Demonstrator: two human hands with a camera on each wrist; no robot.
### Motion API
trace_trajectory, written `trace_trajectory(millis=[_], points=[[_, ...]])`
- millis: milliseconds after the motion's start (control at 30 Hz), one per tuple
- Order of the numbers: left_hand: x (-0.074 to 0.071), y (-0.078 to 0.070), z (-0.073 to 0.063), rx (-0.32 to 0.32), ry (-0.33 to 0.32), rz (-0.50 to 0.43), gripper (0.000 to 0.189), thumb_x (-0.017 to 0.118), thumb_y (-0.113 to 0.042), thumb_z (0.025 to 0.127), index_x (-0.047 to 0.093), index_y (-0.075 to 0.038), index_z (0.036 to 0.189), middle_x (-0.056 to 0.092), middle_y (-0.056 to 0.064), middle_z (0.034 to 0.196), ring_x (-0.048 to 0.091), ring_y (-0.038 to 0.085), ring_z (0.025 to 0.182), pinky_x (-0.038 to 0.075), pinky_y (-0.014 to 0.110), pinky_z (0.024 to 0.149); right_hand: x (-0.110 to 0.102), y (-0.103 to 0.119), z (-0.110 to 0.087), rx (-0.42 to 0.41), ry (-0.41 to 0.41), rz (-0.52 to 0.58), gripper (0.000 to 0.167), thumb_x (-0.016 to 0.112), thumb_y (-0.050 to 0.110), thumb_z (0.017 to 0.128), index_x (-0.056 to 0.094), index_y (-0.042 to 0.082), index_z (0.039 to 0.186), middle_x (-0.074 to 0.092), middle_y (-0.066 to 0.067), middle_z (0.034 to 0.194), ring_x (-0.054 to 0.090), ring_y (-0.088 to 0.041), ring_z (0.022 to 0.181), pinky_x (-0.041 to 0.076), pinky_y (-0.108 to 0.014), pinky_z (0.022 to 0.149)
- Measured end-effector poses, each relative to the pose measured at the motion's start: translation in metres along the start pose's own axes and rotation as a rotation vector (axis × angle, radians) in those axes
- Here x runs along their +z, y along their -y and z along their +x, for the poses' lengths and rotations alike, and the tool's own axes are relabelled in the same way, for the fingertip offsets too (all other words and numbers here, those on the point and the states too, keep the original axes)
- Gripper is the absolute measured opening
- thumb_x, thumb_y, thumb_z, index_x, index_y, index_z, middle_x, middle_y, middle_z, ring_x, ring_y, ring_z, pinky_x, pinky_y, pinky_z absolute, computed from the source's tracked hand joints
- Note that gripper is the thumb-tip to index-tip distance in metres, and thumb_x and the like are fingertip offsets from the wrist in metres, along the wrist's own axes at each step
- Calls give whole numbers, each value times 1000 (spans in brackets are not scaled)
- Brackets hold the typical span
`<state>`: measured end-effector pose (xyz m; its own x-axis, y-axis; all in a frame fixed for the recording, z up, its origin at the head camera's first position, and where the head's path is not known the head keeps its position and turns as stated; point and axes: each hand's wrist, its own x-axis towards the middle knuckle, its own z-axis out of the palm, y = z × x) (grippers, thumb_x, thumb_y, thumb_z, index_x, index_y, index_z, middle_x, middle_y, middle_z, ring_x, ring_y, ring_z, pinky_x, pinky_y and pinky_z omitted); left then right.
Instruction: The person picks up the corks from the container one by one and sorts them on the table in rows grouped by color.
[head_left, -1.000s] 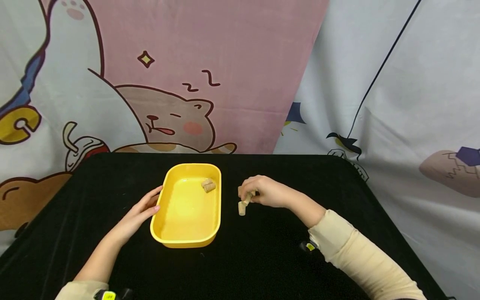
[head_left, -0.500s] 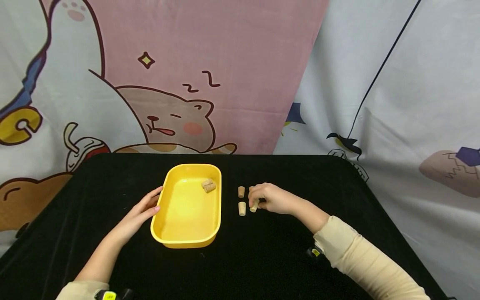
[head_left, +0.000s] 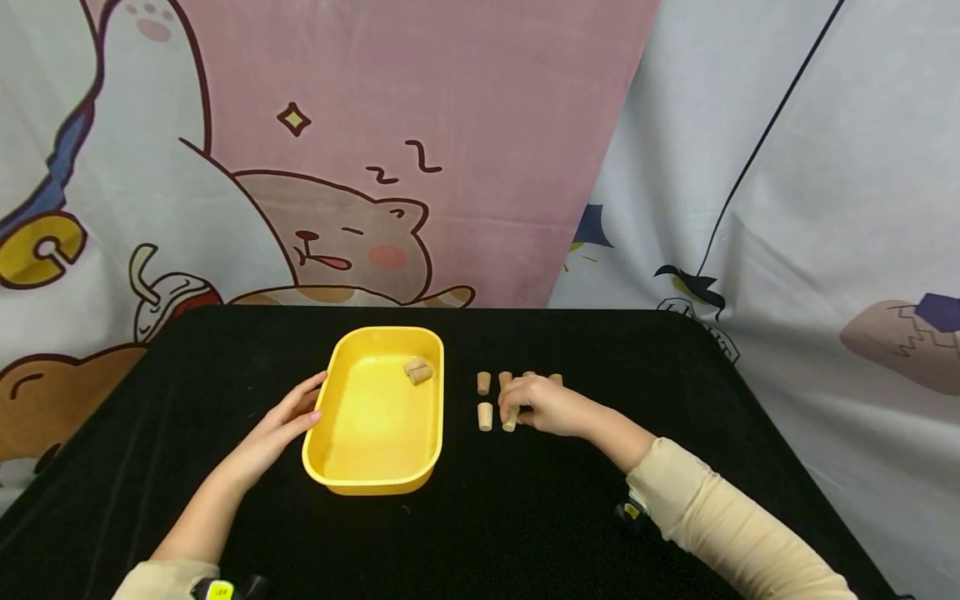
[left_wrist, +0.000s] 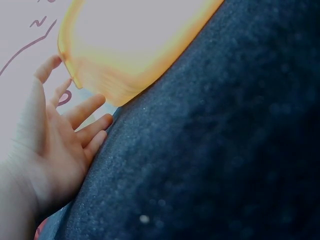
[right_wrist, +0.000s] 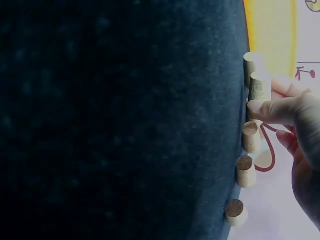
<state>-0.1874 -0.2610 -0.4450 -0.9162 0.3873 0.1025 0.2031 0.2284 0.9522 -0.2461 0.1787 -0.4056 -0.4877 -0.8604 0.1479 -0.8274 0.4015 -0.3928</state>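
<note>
My right hand (head_left: 547, 406) pinches a tan tapered cork (head_left: 510, 419) between thumb and fingers, low over the black table. Just left of it stands another cork (head_left: 485, 417). Behind these two runs a row of corks (head_left: 483, 383), partly hidden by the hand; the right wrist view shows several of them upright, including the one at the row's end (right_wrist: 235, 213). My left hand (head_left: 277, 429) touches the left side of a yellow plastic tray (head_left: 315, 462), its fingers extended along the outer wall and the thumb at the rim. The left wrist view shows these loosely spread fingers (left_wrist: 87, 110).
Inside the tray, near its far right corner, several darker corks (head_left: 417, 372) lie together. Black cloth (head_left: 480, 533) covers the table, and a printed curtain (head_left: 510, 150) hangs behind its far edge.
My right hand has moved from the leftmost corks slightly right and nearer, uncovering the corks there. It has barely shifted in the last half second. The left hand and tray stay put.
</note>
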Motion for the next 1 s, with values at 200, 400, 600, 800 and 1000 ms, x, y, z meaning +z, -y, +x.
trace_trajectory(millis=[200, 400, 600, 800, 1000], points=[[-1, -1, 0, -1, 0, 3, 56, 39, -19, 103, 16, -11, 153, 27, 27, 150, 37, 46, 128, 31, 66, 98, 3, -2, -2, 10, -4, 5, 27, 74, -9, 73, 71, 14, 87, 68, 2, 100, 57, -7, 96, 42, -34, 83], [-1, -2, 1, -4, 1, -4, 55, 39, -20, 103, 16, -11, 153, 27, 28, 150, 37, 46, 128, 31, 66, 98, 4, -1, -2, 23, -8, 27, 28, 73, -12, 73, 71, 12, 88, 67, 0, 102, 58, -10, 98, 48, -29, 85], [0, -2, 1, -13, -1, -1, 56, 39, -20, 103, 16, -11, 153, 27, 28, 150, 37, 46, 128, 31, 67, 98, 4, 1, -3, 18, -4, 35, 27, 72, -11, 74, 71, 11, 90, 66, -2, 104, 58, -13, 100, 49, -26, 86], [0, -2, 1, -26, -7, 8, 56, 40, -21, 103, 17, -12, 153, 27, 27, 150, 36, 46, 128, 31, 66, 98, 2, 1, -5, 13, -10, 22, 27, 73, -9, 76, 72, 12, 92, 66, -1, 105, 57, -11, 101, 46, -32, 90], [1, -2, 1, -28, -11, 12, 56, 41, -21, 103, 17, -13, 153, 28, 27, 150, 37, 45, 128, 33, 64, 98, -6, 5, -4, -1, -41, -3, 25, 72, -8, 78, 73, 11, 94, 66, -3, 106, 56, -13, 104, 43, -40, 95]])
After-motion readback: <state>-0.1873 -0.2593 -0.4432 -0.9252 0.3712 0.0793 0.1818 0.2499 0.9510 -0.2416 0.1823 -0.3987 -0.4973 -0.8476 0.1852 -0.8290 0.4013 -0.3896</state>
